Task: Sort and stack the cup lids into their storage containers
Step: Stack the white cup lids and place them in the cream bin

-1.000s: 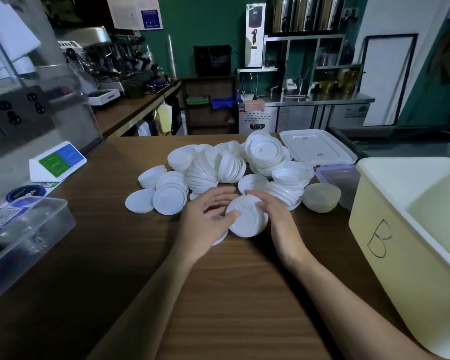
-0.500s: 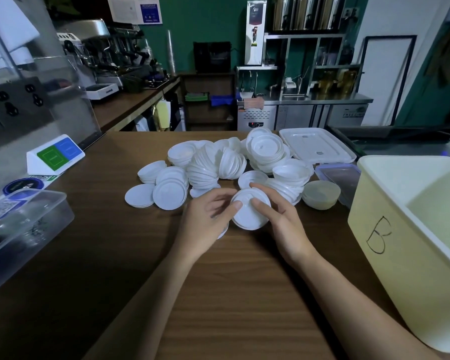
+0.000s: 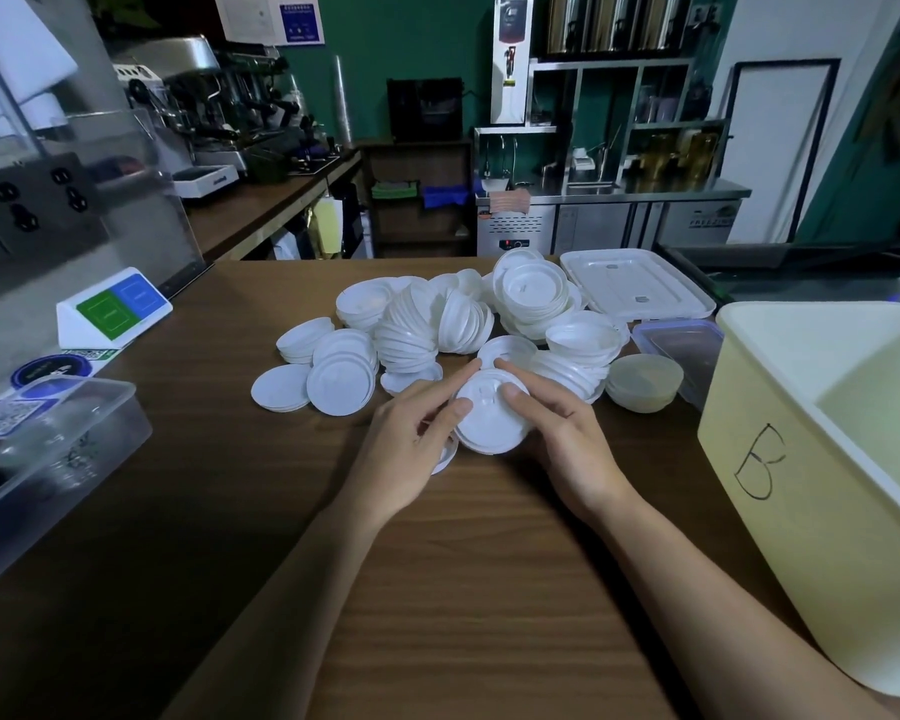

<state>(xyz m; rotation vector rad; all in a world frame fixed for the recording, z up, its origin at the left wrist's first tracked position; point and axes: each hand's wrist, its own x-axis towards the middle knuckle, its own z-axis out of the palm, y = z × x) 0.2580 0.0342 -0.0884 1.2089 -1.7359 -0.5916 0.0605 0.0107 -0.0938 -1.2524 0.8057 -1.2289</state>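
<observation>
Both hands hold one white lid.
Left hand (image 3: 411, 439) and right hand (image 3: 567, 439) grip the lid (image 3: 489, 418) together, near the lid pile (image 3: 437, 324).

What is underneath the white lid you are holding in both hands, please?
The edge of another white lid shows beneath the held lid, by the left hand. Its rest, and anything further below, is covered by that hand and lid.
</observation>
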